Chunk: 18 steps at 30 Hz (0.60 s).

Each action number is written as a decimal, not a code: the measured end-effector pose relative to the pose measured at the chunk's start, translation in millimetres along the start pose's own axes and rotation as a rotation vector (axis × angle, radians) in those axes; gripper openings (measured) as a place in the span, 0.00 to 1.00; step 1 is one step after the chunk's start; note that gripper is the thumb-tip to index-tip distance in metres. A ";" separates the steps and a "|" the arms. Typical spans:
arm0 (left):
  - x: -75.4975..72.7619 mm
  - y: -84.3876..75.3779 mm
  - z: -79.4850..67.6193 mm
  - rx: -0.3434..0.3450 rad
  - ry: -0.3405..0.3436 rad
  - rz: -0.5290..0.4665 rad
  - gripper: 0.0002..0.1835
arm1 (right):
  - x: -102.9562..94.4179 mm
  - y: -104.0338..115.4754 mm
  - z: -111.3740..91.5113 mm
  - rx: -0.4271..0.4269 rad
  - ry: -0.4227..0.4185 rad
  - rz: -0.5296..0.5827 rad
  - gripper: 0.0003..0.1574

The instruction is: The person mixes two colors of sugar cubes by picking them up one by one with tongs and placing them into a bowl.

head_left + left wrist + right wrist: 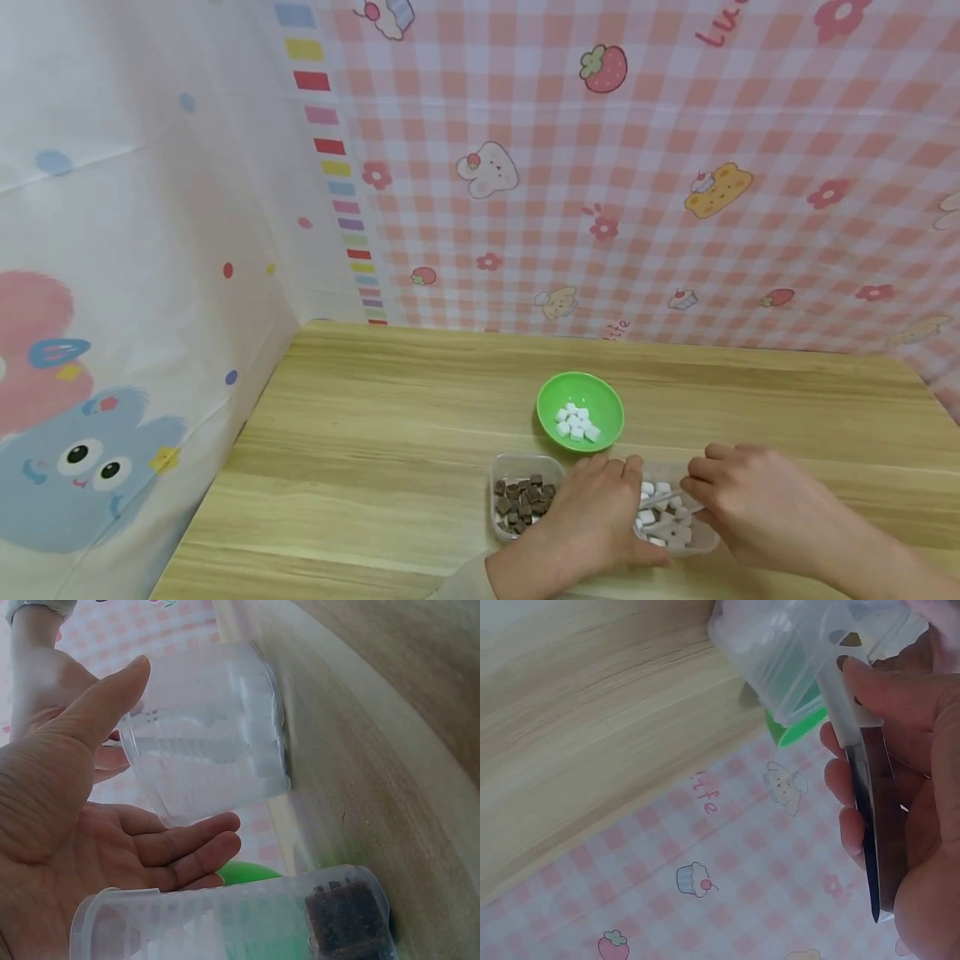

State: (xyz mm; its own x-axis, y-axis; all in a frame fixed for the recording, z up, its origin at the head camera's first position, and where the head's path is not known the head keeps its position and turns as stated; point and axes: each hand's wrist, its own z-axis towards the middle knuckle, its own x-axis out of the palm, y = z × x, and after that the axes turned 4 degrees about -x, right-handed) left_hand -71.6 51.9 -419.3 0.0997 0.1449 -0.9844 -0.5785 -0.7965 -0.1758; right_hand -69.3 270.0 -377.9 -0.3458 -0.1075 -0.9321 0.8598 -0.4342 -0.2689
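Note:
In the head view my left hand (pixel 588 517) holds a clear plastic box (pixel 703 546) of small white cubes (pixel 647 517), with the thumb along its front and the fingers toward its back. The left wrist view shows that box (pixel 187 735) between thumb and fingers. My right hand (pixel 765 504) grips metal tongs (pixel 885 802) with pale, holed plastic ends. The tong ends reach down into the box among the white cubes. Whether they pinch a cube, I cannot tell.
Behind the boxes stands a green bowl (pixel 581 383) with several white cubes in it. Left of my left hand is another clear box (pixel 497 521) with several dark brown cubes (pixel 525 500). A pink checked cloth (pixel 645 242) hangs behind the wooden table (pixel 360 467).

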 end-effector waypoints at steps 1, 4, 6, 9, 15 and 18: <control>-0.1 -0.1 0.0 -0.001 -0.002 0.003 0.45 | 0.2 -0.1 -0.1 0.005 -0.004 0.001 0.22; -0.2 0.0 -0.1 0.002 -0.008 0.009 0.45 | 0.4 0.1 0.0 0.016 -0.013 0.002 0.21; -0.4 0.2 -0.3 0.005 -0.014 0.015 0.45 | 0.8 0.5 0.1 0.020 -0.018 0.000 0.20; -0.6 0.3 -0.5 0.007 -0.020 0.019 0.45 | 1.8 -0.2 -0.2 0.020 -0.025 0.002 0.20; -1.6 0.2 -0.5 -0.008 -0.003 0.014 0.46 | 2.7 -4.3 -3.9 0.006 -0.052 0.016 0.21; -2.3 0.3 -0.3 -0.008 -0.001 0.010 0.44 | 1.0 -6.9 -6.9 0.015 -0.102 0.042 0.13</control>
State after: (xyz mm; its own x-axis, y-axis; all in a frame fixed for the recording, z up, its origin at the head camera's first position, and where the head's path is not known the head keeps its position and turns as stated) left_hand -71.7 51.2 -417.1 0.0933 0.1370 -0.9862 -0.5733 -0.8024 -0.1657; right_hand -73.0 279.1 -378.6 -0.3467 -0.2156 -0.9128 0.8686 -0.4411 -0.2257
